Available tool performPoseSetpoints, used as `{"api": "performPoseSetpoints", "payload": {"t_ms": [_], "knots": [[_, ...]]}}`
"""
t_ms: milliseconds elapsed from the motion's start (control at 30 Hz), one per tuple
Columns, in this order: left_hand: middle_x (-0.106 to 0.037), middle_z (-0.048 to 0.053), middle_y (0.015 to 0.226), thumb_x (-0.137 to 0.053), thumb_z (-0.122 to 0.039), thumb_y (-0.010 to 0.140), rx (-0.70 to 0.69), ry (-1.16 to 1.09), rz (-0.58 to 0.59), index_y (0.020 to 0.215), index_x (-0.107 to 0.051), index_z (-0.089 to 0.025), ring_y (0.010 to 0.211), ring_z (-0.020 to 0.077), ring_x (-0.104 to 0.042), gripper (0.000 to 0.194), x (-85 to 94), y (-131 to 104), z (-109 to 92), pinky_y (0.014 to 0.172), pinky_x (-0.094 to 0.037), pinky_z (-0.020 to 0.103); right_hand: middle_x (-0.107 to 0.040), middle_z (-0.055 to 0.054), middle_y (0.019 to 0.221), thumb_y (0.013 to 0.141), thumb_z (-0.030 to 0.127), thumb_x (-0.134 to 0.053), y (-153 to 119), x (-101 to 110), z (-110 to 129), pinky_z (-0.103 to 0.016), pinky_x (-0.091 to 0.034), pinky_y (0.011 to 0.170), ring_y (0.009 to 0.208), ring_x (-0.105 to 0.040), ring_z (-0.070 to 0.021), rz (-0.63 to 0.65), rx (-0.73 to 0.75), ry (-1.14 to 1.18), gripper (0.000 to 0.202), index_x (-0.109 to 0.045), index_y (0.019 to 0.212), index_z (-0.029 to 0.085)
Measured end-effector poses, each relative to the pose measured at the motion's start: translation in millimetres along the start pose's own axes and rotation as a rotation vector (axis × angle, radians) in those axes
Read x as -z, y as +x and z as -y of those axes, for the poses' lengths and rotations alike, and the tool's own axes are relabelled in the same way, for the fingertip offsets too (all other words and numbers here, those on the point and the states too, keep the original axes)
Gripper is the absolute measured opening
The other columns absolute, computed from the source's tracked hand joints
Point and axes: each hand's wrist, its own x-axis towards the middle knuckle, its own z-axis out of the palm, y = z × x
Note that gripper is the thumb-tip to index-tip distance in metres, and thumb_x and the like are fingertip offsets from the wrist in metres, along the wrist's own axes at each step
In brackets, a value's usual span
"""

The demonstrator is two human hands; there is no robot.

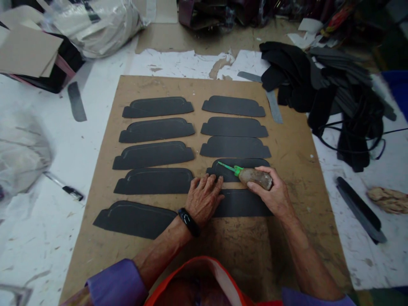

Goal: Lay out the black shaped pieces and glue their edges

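- tabletop: white, scuffed and littered, carries everything.
- brown board: big cardboard sheet flat at centre of the tabletop, worn and stained.
- black material heap: loose pile of dark strips and cord at upper right, partly overhanging the board's corner.
- plastic bag: clear, crumpled, upper left, beside stacked card sheets.
- black shaped pieces: ten on the board, two columns of five; left column shows a glossy raised outline, right column looks matte and plain.
- fourth right-column piece: the one being worked, just above both hands.
- bottom right-column piece: partly under both hands.
- left hand: palm down, fingers spread flat, pressing across the gap between the fourth and bottom right pieces; black wristband on the wrist.
- right hand: closed around a brush.
- brush: worn brown handle, green neck and green tip; tip rests on the left part of the fourth right piece.
- loose grey strips: one left of the board, others at right.
- marker-like tool: lying on the tabletop at left, well clear of the hands.
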Motion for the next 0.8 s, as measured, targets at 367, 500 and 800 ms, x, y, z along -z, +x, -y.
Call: {"api": "performPoseSetpoints", "payload": {"t_ms": [367, 500, 800], "knots": [[-0.058, 0.01, 0.124, -0.053, -0.032, 0.09, -0.011, 0.035, -0.044, 0.129, -0.052, -0.02, 0.114, 0.0286, -0.05, 0.04, -3.8, 3.0, 1.4, 0.094, -0.037, 0.046, -0.066, -0.006, 0.102, 0.065, 0.038, -0.07, -2.9, 21.3, -15.6, -0.038, -0.048, 0.081, 0.091, -0.061, -0.0239, -0.095, -0.062, -0.009, 0.041, -0.059, 0.101, 0.022], [-0.059, 0.01, 0.123, -0.054, -0.032, 0.089, -0.017, 0.049, -0.053, 0.128, -0.053, -0.02, 0.113, 0.0285, -0.051, 0.04, -3.5, 4.1, 1.6, 0.093, -0.038, 0.045, -0.067, -0.006, 0.101, 0.064, 0.038, -0.071, -5.6, 32.4, -25.4, -0.038, -0.048, 0.08, 0.09, -0.062, -0.0238, -0.14, -0.084, -0.028, 0.04, -0.059, 0.1, 0.023], [-0.059, 0.011, 0.121, -0.053, -0.029, 0.09, -0.052, 0.089, -0.084, 0.127, -0.053, -0.019, 0.11, 0.0288, -0.052, 0.039, -3.0, 5.8, 3.5, 0.09, -0.038, 0.044, -0.065, -0.005, 0.103, 0.063, 0.041, -0.071, -9.4, 56.7, -45.5, -0.038, -0.047, 0.083, 0.093, -0.06, -0.0239, -0.223, -0.148, -0.039, 0.043, -0.059, 0.101, 0.023]]}}
